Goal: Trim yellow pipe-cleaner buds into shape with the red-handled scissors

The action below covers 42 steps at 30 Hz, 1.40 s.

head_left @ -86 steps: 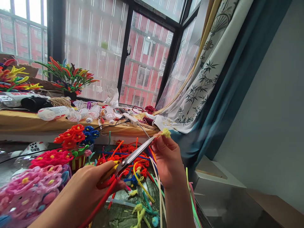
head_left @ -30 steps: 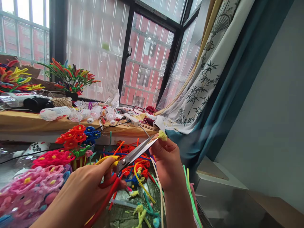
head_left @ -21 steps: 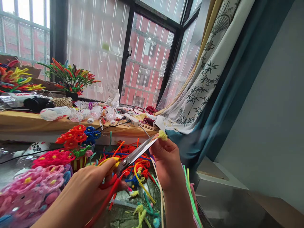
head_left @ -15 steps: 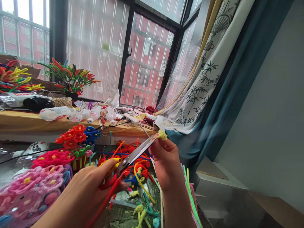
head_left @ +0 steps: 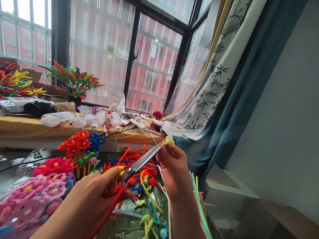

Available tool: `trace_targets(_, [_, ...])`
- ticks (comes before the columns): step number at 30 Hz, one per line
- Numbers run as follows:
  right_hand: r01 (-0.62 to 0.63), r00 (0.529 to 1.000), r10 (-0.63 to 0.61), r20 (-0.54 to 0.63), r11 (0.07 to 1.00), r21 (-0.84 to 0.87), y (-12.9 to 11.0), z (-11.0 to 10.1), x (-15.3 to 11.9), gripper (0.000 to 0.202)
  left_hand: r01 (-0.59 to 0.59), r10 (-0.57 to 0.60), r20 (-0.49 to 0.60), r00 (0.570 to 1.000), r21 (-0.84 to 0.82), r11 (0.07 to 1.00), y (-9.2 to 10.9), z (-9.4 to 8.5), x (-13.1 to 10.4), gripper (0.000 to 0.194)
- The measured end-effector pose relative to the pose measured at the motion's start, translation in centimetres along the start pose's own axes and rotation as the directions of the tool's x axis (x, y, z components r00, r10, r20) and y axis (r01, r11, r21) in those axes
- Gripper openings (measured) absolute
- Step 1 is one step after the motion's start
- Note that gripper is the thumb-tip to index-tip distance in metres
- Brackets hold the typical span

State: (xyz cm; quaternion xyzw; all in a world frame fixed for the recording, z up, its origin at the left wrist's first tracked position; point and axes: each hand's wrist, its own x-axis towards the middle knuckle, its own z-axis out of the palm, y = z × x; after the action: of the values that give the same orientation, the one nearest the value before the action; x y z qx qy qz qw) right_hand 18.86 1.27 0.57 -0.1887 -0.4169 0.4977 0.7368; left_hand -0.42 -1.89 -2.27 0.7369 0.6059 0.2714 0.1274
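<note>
My left hand point(head_left: 99, 189) is wrapped round the handles of a pair of scissors point(head_left: 139, 165) with red and yellow grips. The blades point up and right, their tips by the fingers of my right hand point(head_left: 174, 169). Between its thumb and fingers my right hand pinches a small fuzzy yellow-green piece point(head_left: 169, 141), which sticks out above the fingertips. Below the hands, red and orange fuzzy stems point(head_left: 147, 171) lie in a heap on the dark table point(head_left: 134, 225), with yellow-green fuzzy pieces point(head_left: 147, 224) near the front.
Pink fuzzy flowers point(head_left: 30, 196) and red ones point(head_left: 76, 142) stand on the left. Plastic bottles point(head_left: 58, 118) and a power strip point(head_left: 138, 125) lie on the window ledge point(head_left: 30, 127). Pale green stems point(head_left: 199, 202) stand right of my right forearm, near a curtain point(head_left: 211, 86).
The scissor blades look slightly closer together, and my left hand has shifted a little. My right hand still holds the yellow-green piece in almost the same place.
</note>
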Motion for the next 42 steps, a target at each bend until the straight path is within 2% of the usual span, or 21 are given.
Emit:
trace_targets(4, [-0.001,1.0,0.001,-0.013,1.0,-0.009,0.0,0.1,0.0,0.032,0.018,-0.018,0.0,1.0,0.049,0.999,-0.1,-0.2,-0.2,0.044])
trace_targets(12, [0.055,0.998,-0.056,-0.013,0.998,-0.036,-0.4,-0.7,0.2,0.032,0.008,-0.006,-0.034,0.999,0.066,0.998,-1.0,-0.2,-0.2,0.036])
trace_targets(21, [0.049,0.999,-0.05,-0.015,0.997,-0.055,-0.7,-1.0,0.4,0.035,-0.075,0.074,-0.121,0.99,-0.007,0.997,-2.1,0.4,0.5,0.03])
trace_targets(24, [0.032,0.999,-0.032,-0.014,0.999,-0.043,-0.8,-1.0,0.4,0.036,-0.06,0.059,-0.105,0.993,-0.006,0.998,-2.1,0.3,0.4,0.03])
trace_targets(27, [0.037,0.999,-0.037,-0.009,0.999,-0.041,-0.8,-0.9,0.4,0.035,-0.088,0.081,-0.114,0.99,-0.064,0.994,-2.0,0.4,0.3,0.027])
trace_targets(31, [0.062,0.998,-0.062,0.006,0.997,-0.049,-0.7,-0.9,0.4,0.034,-0.164,0.137,-0.137,0.981,-0.208,0.964,-2.3,0.9,0.3,0.035])
trace_targets(33, [0.063,0.998,-0.062,0.013,0.997,-0.044,-0.7,-0.9,0.4,0.034,-0.177,0.15,-0.13,0.98,-0.222,0.959,-2.5,1.1,0.3,0.037])
trace_targets(42, [0.057,0.998,-0.056,0.015,0.998,-0.038,-0.7,-1.0,0.3,0.031,-0.04,0.039,-0.031,0.999,-0.039,0.998,-2.1,0.6,0.6,0.037])
